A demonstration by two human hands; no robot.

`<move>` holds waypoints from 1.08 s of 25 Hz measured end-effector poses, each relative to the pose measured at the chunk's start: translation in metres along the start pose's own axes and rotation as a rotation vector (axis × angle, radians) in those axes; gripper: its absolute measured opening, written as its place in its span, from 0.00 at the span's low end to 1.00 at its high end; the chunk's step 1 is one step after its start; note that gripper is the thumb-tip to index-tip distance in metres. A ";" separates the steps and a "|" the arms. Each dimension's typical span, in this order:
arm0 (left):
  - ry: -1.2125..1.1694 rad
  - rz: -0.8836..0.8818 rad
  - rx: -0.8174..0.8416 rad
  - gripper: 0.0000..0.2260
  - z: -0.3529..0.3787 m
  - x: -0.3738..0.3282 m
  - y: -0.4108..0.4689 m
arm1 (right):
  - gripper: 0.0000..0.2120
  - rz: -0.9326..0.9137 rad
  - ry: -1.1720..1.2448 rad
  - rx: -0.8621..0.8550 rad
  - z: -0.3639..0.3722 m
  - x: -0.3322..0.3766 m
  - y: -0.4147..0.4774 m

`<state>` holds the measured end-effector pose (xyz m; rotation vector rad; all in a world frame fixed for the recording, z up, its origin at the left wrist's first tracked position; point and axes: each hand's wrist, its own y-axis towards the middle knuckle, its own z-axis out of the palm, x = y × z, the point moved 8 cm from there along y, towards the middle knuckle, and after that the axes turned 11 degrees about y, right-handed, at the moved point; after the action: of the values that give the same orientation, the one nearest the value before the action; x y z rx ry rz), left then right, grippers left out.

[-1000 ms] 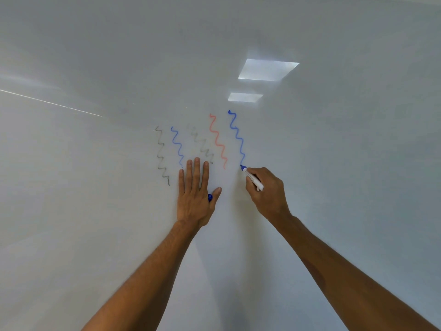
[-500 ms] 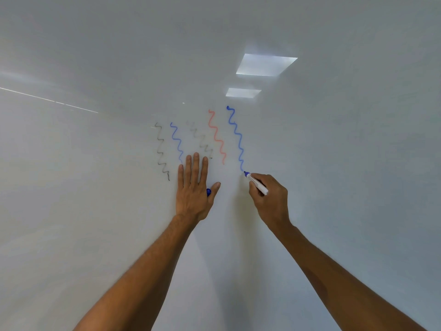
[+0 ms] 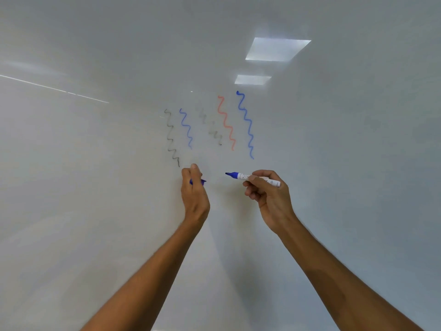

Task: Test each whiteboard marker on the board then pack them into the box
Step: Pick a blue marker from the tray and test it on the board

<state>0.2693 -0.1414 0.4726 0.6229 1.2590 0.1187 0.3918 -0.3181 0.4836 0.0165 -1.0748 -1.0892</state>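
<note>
A white whiteboard (image 3: pixel 95 187) fills the view. Several wavy test lines sit on it: two grey, two blue and one red; the newest blue line (image 3: pixel 247 125) is at the far right. My right hand (image 3: pixel 267 197) grips an uncapped blue marker (image 3: pixel 241 175) by its white barrel, tip pointing left, lifted off the board below that line. My left hand (image 3: pixel 194 194) holds the blue cap (image 3: pixel 201 181) in curled fingers, a short gap left of the marker tip. The box is not in view.
Two bright ceiling-light reflections (image 3: pixel 278 48) show on the upper right of the board. A thin bright streak (image 3: pixel 55 89) crosses the upper left.
My right hand finished the blue line and drew the marker down off the board, turning it sideways. My left hand left the board and curled around the cap.
</note>
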 end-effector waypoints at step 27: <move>-0.061 -0.494 0.180 0.20 -0.019 0.045 -0.033 | 0.10 0.131 -0.176 0.059 0.023 -0.070 -0.039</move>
<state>0.2584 -0.1433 0.4149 0.4482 1.3383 -0.4241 0.3453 -0.2772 0.4276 -0.1032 -1.2482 -0.9538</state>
